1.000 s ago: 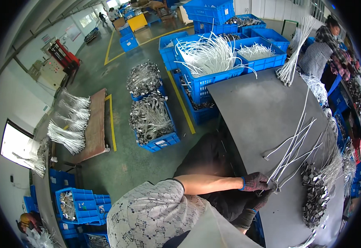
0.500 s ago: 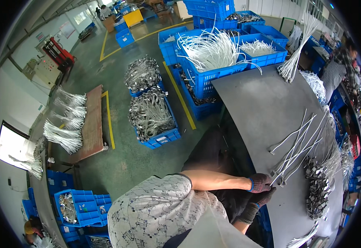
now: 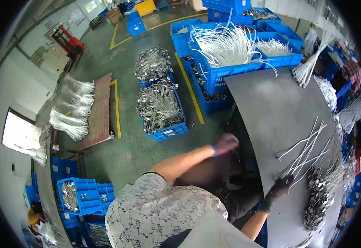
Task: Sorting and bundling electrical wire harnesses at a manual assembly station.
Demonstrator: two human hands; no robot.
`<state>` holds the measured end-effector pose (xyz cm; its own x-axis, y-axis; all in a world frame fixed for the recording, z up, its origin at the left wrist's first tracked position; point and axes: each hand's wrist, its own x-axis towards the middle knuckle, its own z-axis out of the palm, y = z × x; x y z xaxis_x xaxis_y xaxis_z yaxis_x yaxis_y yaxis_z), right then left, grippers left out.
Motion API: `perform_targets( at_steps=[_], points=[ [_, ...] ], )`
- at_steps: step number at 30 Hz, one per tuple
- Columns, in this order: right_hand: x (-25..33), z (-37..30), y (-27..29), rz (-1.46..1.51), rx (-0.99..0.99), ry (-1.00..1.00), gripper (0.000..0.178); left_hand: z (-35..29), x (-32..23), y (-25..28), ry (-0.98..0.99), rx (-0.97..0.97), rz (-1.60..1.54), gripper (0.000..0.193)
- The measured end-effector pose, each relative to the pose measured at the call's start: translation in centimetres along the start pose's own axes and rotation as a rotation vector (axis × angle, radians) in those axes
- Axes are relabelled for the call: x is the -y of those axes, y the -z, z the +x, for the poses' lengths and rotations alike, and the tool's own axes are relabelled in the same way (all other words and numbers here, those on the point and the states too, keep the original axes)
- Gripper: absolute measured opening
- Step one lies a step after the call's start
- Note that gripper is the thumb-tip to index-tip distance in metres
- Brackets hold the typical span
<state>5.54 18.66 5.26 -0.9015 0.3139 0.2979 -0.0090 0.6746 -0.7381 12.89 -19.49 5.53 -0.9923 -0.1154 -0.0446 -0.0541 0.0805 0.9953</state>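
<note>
The left hand (image 3: 226,143) has left the rods (image 3: 302,155) and is now hanging blurred off the table (image 3: 271,103) edge, its grip unreadable. The right hand (image 3: 280,187) is closing on the rod ends near the edge, beside the clips (image 3: 317,198); bare tabletop is lying beyond.

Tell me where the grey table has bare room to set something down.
The grey table is bare between the blue crate and the white rods. It is crowded by the right hand, where metal clips pile up.
</note>
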Motion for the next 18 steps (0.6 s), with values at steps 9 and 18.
perform_targets(
  at_steps=[9,18],
  points=[
    [11.2,1.9,-18.7,0.17,0.41,0.306,0.025,6.7,-6.1,18.1,0.004,-0.509,-0.134,0.019],
    [15.5,13.4,-33.5,-0.26,0.517,0.52,0.032,23.6,-11.9,23.4,-0.283,-0.689,0.585,0.025]
  ],
)
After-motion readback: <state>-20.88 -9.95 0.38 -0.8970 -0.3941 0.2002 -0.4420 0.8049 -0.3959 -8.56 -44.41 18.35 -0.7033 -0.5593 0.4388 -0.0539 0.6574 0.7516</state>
